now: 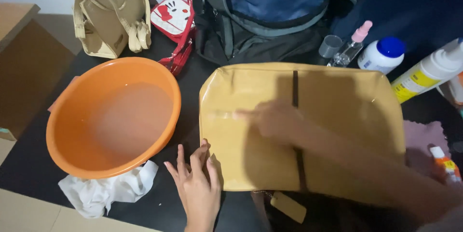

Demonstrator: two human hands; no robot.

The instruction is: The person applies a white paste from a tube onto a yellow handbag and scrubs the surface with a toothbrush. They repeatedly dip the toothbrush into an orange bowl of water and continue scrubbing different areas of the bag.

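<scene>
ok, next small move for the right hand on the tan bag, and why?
Probably carry the stroke on toward the bag's left edge. The right hand is motion-blurred on the tan bag, fingers pointing left, and what they press cannot be made out. The left hand rests at the bag's lower left corner, seemingly steadying it; the orange basin of water sits alongside.

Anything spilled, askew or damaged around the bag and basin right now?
No spill shows. The orange basin sits upright with water inside, a crumpled white cloth tucked at its near edge. The tan bag lies flat; the left hand steadies its edge and the blurred right hand rests on top.
</scene>
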